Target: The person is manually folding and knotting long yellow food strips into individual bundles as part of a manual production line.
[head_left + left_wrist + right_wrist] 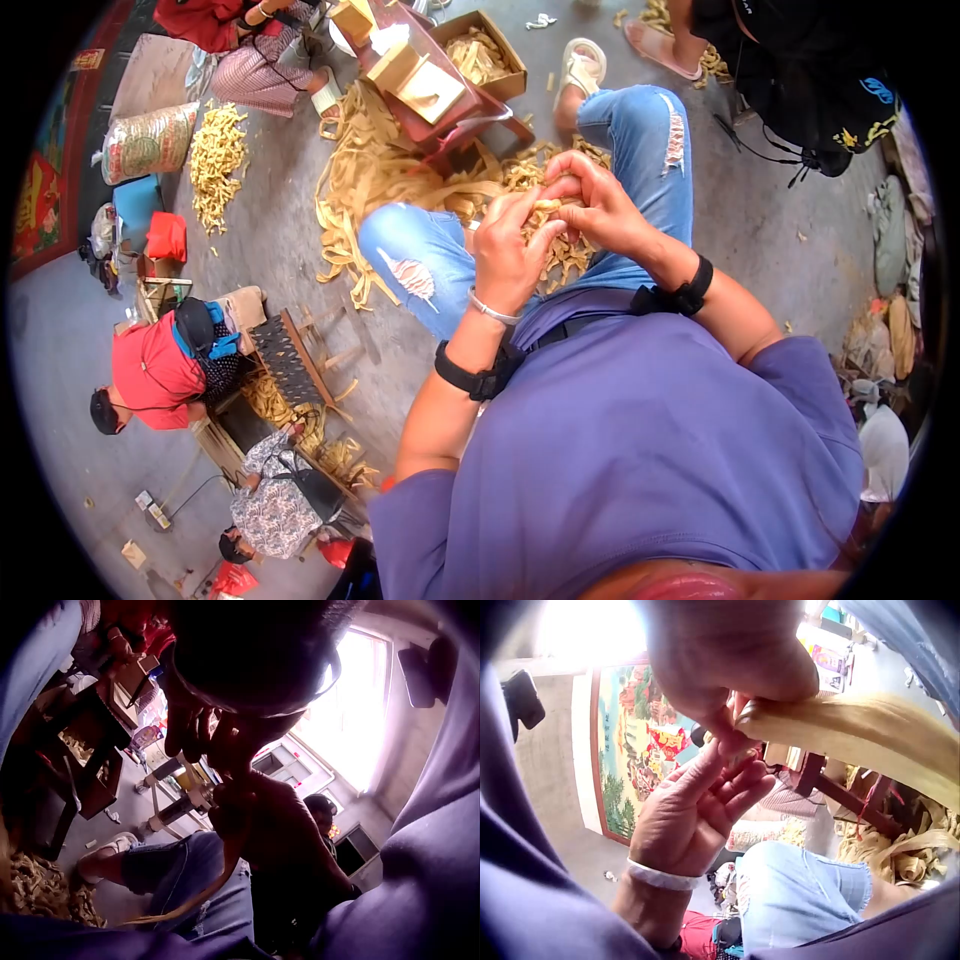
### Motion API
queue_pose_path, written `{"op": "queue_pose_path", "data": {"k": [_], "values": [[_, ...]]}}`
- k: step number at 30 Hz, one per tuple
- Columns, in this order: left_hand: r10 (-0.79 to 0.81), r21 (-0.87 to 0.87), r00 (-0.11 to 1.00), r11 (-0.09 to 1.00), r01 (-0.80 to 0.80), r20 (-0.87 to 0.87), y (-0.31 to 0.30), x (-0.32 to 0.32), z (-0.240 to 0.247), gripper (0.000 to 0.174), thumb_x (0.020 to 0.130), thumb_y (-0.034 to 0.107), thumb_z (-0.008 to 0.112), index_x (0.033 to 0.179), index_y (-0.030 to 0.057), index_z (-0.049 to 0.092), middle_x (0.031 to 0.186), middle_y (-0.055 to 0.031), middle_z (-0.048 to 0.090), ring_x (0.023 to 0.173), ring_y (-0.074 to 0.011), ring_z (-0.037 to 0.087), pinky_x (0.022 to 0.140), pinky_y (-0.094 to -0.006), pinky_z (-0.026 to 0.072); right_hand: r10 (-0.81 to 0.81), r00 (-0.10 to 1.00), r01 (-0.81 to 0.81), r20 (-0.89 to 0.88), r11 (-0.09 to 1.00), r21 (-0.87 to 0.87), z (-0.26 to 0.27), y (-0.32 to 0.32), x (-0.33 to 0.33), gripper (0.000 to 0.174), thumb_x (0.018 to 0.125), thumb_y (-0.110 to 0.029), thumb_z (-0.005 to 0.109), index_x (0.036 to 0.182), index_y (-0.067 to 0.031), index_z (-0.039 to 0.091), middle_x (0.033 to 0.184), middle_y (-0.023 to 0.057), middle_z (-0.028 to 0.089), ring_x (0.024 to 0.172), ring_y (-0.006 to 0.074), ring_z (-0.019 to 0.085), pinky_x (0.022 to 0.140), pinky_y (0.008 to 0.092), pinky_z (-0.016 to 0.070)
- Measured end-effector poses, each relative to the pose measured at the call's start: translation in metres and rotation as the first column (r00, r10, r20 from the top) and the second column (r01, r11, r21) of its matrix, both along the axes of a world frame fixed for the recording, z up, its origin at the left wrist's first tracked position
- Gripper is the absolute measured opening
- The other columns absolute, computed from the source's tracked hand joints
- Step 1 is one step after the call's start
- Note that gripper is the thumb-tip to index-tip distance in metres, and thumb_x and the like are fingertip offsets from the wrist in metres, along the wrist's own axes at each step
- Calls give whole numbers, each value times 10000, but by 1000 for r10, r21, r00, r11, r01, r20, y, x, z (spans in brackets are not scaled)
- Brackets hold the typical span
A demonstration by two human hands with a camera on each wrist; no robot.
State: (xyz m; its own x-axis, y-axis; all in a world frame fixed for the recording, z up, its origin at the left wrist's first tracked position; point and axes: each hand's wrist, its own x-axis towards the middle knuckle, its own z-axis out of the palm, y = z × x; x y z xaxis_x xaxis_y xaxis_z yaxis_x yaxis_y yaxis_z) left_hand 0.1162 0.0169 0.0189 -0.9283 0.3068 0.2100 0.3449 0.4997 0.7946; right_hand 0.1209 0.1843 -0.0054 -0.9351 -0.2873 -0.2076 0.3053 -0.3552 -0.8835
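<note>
Both bare hands meet over the lap, working on a long, flat, pale yellow strip (855, 727). The left hand (507, 250), with a pale bangle at its wrist, pinches the strip's end between thumb and fingertips. Close against it, the right hand (600, 205) grips the same strip with curled fingers. In the right wrist view the strip runs from the right hand's fingers to the right edge. Left wrist view: the strip hangs from the dark right hand (270, 825). Below the hands, a heap of short twisted yellow pieces (565, 262) lies between the knees.
Loose long strips (370, 190) spread on the floor beside a red stool (450, 120) and a carton (515, 85). Another pile of pieces (217, 165) lies near a full sack (150, 143). Several people sit around; one wears a red shirt (150, 365).
</note>
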Motion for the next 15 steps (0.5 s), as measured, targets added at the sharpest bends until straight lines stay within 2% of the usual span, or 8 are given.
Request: {"op": "queue_pose_path", "data": {"k": [1,2,3,4,7,10,12,15], "values": [[38,10,998,999,-37,-54,0,1,-1,340,716,76,752,1033,4,650,852,-101,622,742,-255,608,713,-329,496,-53,998,51,24,997,53,2,-2,0,392,804,12,614,1126,-73,408,907,63,629,634,71,564,478,197,442],[138,5,974,990,-140,-179,2,1,0,289,719,61,756,984,1,657,840,-86,616,719,-216,607,688,-313,498,-110,993,104,44,989,106,4,-6,0,397,804,6,621,1128,-73,406,902,60,630,631,73,564,477,198,442],[160,44,983,987,-156,-89,1,2,3,280,721,59,759,974,1,655,838,-81,616,717,-201,608,681,-305,500,-169,984,158,59,974,160,6,-7,-1,402,803,1,628,1130,-72,405,898,57,632,627,75,564,475,199,443],[176,81,984,981,-176,2,-2,6,7,271,722,57,762,963,1,652,836,-77,616,714,-186,609,674,-297,502,-179,983,166,46,965,204,9,-7,-1,411,799,-13,654,1127,-69,413,882,46,637,695,86,591,523,229,475],[175,194,961,957,-217,213,-3,10,3,237,737,46,765,932,8,635,841,-42,624,712,-119,608,656,-240,509,-186,938,267,-291,924,272,-4,-17,0,423,779,10,657,1126,-58,425,916,74,637,797,145,641,638,273,509],[119,344,896,895,-283,429,-3,8,-8,208,755,35,751,920,18,626,850,-22,627,715,-95,604,657,-218,512,2,893,263,-450,809,526,11,-16,4,446,758,42,643,1142,-43,432,961,114,625,904,227,656,759,310,501],[47,424,855,853,-303,517,-9,4,-12,168,773,32,738,883,18,612,860,-19,628,715,-77,600,649,-206,512,77,873,213,-482,828,518,9,-15,5,472,751,57,632,1163,-41,424,987,128,614,916,260,655,772,321,498],[19,175,940,981,-84,342,-28,-3,-19,162,784,33,728,846,15,579,854,-38,626,709,-72,600,625,-207,514,88,872,181,-481,856,485,8,-15,6,472,742,41,664,1164,-50,473,958,120,626,905,263,651,750,334,500]]}}
